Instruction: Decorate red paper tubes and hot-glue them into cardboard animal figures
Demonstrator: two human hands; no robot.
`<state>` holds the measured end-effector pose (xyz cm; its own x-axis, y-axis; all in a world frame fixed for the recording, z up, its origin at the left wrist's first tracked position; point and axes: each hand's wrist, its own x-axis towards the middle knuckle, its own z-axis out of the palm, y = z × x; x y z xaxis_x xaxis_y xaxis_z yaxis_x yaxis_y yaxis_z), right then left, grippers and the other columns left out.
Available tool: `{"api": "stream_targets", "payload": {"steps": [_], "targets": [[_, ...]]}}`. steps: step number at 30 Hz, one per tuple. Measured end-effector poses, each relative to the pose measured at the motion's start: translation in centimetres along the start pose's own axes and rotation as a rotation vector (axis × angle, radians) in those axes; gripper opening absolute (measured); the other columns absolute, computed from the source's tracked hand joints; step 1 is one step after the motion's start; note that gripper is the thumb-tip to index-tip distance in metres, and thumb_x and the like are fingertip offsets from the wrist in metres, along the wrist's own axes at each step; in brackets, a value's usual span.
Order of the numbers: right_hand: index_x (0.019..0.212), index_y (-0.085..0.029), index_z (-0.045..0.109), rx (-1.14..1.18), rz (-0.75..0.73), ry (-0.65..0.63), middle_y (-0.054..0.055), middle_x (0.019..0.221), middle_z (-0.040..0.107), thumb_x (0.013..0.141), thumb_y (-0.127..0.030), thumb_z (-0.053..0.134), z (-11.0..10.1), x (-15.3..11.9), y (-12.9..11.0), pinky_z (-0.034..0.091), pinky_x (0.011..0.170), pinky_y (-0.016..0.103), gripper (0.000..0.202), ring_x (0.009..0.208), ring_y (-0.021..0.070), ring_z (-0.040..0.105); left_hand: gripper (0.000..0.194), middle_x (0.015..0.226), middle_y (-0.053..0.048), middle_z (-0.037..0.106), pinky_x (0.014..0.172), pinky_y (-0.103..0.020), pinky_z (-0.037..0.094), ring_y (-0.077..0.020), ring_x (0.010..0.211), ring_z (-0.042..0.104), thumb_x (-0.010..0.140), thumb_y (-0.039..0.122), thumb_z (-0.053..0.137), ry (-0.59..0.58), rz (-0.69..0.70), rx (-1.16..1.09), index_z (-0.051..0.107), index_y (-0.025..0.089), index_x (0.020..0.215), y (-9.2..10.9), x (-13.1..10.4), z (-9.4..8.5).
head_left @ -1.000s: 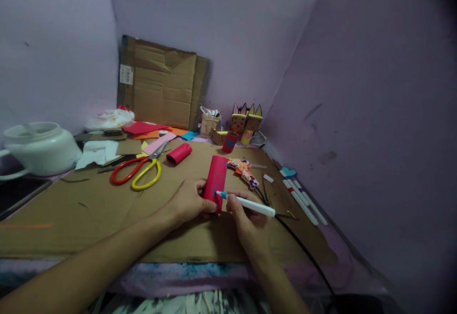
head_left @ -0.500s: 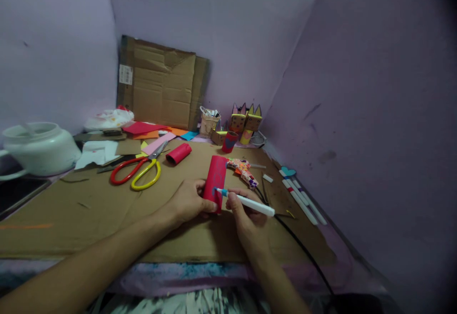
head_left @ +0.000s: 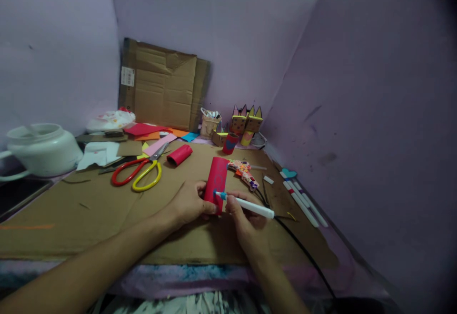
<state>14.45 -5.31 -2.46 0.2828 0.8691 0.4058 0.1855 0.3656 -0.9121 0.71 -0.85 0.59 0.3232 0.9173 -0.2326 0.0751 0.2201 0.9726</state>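
Red tube (head_left: 217, 173) is between the two hands, over the cardboard sheet (head_left: 114, 214) on the bench (head_left: 178, 276). Long axis runs away from the person, far end leaning a bit right; near end is closest to both hands. Can't tell if it rests on the cardboard or is held just clear.

Left hand (head_left: 188, 201) grips the tube's near end from the left, thumb across the front. Right hand (head_left: 252, 221) is closed around a white marker (head_left: 255, 207), just right of the tube. Marker lies crosswise to the tube, blue tip pointing left, at the tube's face above the left thumb; contact too small to confirm. Faint blue marks run up the face.

Around: glue gun (head_left: 240, 166) just beyond the tube's right side, shorter red roll (head_left: 180, 155) and scissors (head_left: 153, 160) farther left, white pens (head_left: 301, 204) off right.
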Motion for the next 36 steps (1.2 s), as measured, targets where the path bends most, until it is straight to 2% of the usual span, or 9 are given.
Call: {"api": "stream_targets", "payload": {"steps": [5,11,20,29,36], "targets": [[0.082,-0.018,0.069,0.024,-0.007,0.003,0.001,0.071,0.069,0.079,-0.033,0.062,0.03,0.06,0.09,0.049,0.056,0.021,0.016,0.062,0.0123,0.062,0.038,0.065,0.001,0.067,0.049,-0.023,0.048,-0.0135,0.055,0.059,0.045,0.011,0.071,0.011,-0.024,-0.013,0.064,0.011,0.083,0.14,-0.10,0.07],[0.074,-0.016,0.067,-0.003,0.031,-0.010,-0.001,0.058,0.063,0.081,-0.036,0.061,-0.18,-0.06,0.52,0.044,0.047,0.020,0.022,0.052,0.0118,0.058,0.033,0.062,0.002,0.065,0.048,-0.022,0.047,-0.0121,0.052,0.057,0.046,0.011,0.069,0.003,0.005,0.004,0.063,0.011,0.079,0.12,0.00,0.09],[0.071,-0.016,0.066,-0.023,0.027,-0.004,-0.002,0.052,0.060,0.080,-0.037,0.062,-0.26,-0.09,0.34,0.041,0.043,0.018,0.023,0.047,0.0101,0.055,0.032,0.064,0.001,0.067,0.048,-0.023,0.047,-0.0124,0.053,0.058,0.047,0.011,0.070,0.010,-0.003,0.029,0.063,0.011,0.078,0.21,-0.10,0.16],[0.081,-0.017,0.069,-0.007,0.008,0.036,0.003,0.067,0.069,0.079,-0.035,0.062,0.02,0.18,-0.21,0.050,0.053,0.023,0.019,0.058,0.0140,0.063,0.037,0.070,-0.002,0.070,0.051,-0.025,0.047,-0.0154,0.057,0.061,0.047,0.013,0.071,-0.010,0.002,0.028,0.064,0.011,0.083,0.40,-0.19,0.10],[0.082,-0.017,0.069,0.006,0.032,0.025,0.003,0.065,0.069,0.080,-0.036,0.061,0.05,0.20,-0.15,0.049,0.051,0.022,0.021,0.057,0.0141,0.062,0.042,0.072,-0.003,0.070,0.052,-0.026,0.047,-0.0159,0.058,0.061,0.046,0.015,0.071,-0.019,-0.004,0.012,0.065,0.010,0.088,0.28,-0.13,0.12]]}}
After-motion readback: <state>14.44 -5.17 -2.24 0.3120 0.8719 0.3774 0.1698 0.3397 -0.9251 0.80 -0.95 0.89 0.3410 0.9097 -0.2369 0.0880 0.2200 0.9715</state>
